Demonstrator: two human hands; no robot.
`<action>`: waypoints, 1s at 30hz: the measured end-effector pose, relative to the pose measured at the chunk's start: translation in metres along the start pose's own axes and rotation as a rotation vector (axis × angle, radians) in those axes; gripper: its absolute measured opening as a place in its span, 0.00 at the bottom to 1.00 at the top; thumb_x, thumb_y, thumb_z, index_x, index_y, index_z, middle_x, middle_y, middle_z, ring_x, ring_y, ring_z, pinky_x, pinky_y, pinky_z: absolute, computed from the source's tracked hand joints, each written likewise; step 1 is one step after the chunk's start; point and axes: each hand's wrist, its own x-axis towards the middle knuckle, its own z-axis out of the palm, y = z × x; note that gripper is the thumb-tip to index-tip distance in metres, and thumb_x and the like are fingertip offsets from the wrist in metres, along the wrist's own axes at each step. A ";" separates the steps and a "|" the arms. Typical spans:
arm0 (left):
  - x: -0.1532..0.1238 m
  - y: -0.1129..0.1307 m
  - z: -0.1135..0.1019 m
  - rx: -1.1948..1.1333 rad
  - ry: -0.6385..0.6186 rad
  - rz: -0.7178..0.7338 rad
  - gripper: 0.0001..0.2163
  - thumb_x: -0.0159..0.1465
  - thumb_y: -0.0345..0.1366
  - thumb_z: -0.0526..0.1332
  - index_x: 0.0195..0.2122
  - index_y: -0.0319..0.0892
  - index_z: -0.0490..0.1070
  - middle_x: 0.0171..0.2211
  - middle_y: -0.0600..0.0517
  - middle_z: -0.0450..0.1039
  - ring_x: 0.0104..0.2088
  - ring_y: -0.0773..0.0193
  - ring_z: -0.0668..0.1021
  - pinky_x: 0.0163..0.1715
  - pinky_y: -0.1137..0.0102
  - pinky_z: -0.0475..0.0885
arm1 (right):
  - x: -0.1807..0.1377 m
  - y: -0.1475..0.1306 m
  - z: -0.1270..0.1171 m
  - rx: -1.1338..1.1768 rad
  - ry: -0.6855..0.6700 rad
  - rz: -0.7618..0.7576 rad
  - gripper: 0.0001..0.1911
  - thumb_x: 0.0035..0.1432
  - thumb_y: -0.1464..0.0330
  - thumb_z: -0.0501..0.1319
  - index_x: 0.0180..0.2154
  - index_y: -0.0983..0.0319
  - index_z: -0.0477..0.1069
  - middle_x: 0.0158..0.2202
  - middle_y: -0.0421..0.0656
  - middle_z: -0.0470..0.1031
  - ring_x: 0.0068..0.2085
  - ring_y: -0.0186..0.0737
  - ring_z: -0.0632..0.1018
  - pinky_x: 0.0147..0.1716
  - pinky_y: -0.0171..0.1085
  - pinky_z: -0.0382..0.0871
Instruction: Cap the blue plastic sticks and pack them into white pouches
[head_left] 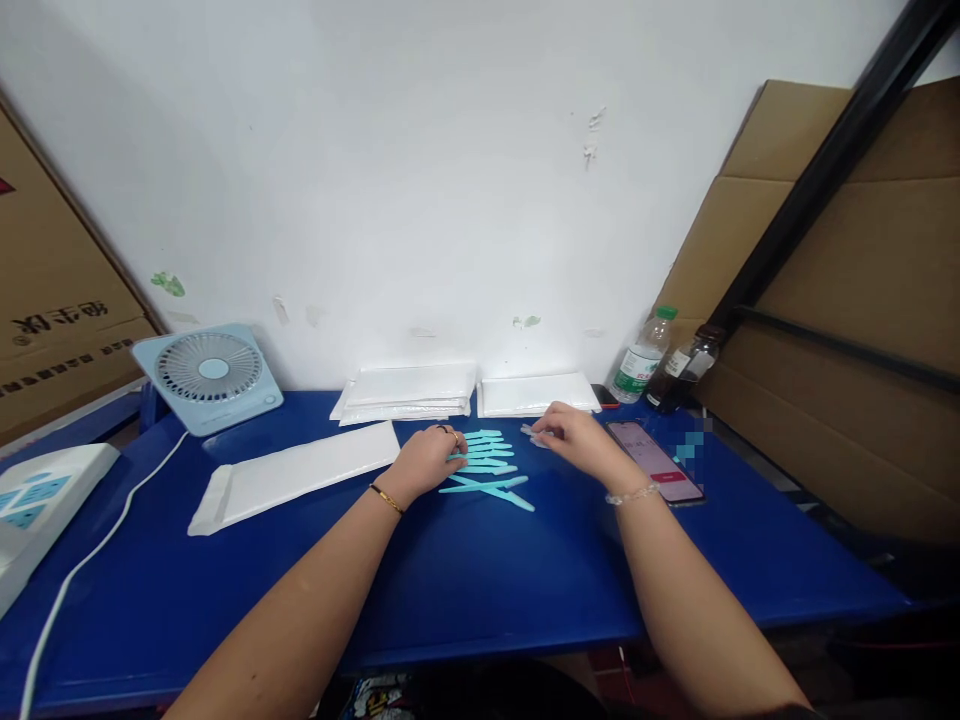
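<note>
Several slim turquoise sticks, shaped like eyebrow razors (489, 455), lie roughly side by side on the blue table (510, 570). Two nearer ones cross each other. My left hand (429, 460) is at the left ends of the row, its fingers curled and the thumb against a razor end; part of the row is hidden under it. To the right of the row, my right hand (571, 435) has thumb and fingers pinched on small clear plastic pieces (537, 436) at the tabletop. Their exact kind is too small to tell.
White padded mailers (405, 390) are stacked by the wall, with another pile (536, 392) beside them and a single mailer (300, 475) at left. A fan (214, 370) and power strip (52, 510) stand left. A phone (656, 460) and two bottles (641, 360) are right.
</note>
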 end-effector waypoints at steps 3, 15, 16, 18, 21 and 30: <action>0.002 -0.002 0.003 0.031 -0.012 -0.011 0.04 0.57 0.37 0.61 0.31 0.44 0.74 0.33 0.49 0.74 0.35 0.59 0.74 0.32 0.69 0.63 | -0.001 0.021 -0.004 -0.110 0.042 0.131 0.06 0.53 0.72 0.59 0.29 0.61 0.75 0.32 0.43 0.73 0.32 0.37 0.73 0.32 0.34 0.63; 0.001 0.006 0.003 -0.047 -0.049 -0.093 0.05 0.57 0.36 0.59 0.26 0.43 0.71 0.28 0.51 0.73 0.28 0.62 0.73 0.28 0.70 0.61 | 0.006 0.010 0.029 -0.119 -0.104 0.168 0.03 0.53 0.73 0.59 0.28 0.61 0.71 0.31 0.44 0.75 0.31 0.37 0.73 0.29 0.33 0.61; 0.001 0.005 0.002 -0.079 -0.024 -0.107 0.06 0.58 0.37 0.58 0.27 0.43 0.71 0.28 0.51 0.73 0.28 0.62 0.73 0.28 0.70 0.61 | 0.006 0.009 0.028 -0.055 -0.081 0.161 0.03 0.54 0.72 0.59 0.30 0.61 0.71 0.30 0.43 0.75 0.30 0.37 0.73 0.29 0.33 0.61; 0.001 0.002 0.000 -0.179 0.042 -0.136 0.07 0.60 0.39 0.55 0.30 0.43 0.69 0.27 0.52 0.72 0.27 0.63 0.72 0.27 0.71 0.61 | 0.006 0.006 0.024 0.130 -0.025 0.177 0.05 0.56 0.67 0.58 0.31 0.61 0.71 0.27 0.41 0.75 0.27 0.35 0.73 0.27 0.33 0.63; 0.001 -0.002 -0.002 -0.412 0.063 -0.175 0.09 0.61 0.42 0.53 0.33 0.42 0.67 0.26 0.53 0.70 0.27 0.64 0.72 0.25 0.72 0.63 | 0.008 0.002 0.022 0.445 0.087 0.248 0.12 0.53 0.59 0.62 0.31 0.62 0.73 0.24 0.41 0.74 0.24 0.35 0.73 0.26 0.34 0.65; 0.005 -0.006 0.002 -0.641 -0.027 -0.238 0.12 0.57 0.45 0.56 0.33 0.40 0.67 0.29 0.53 0.71 0.27 0.67 0.73 0.26 0.73 0.65 | 0.011 -0.004 0.031 0.796 0.189 0.304 0.17 0.37 0.60 0.72 0.30 0.64 0.77 0.28 0.44 0.79 0.30 0.39 0.76 0.33 0.38 0.70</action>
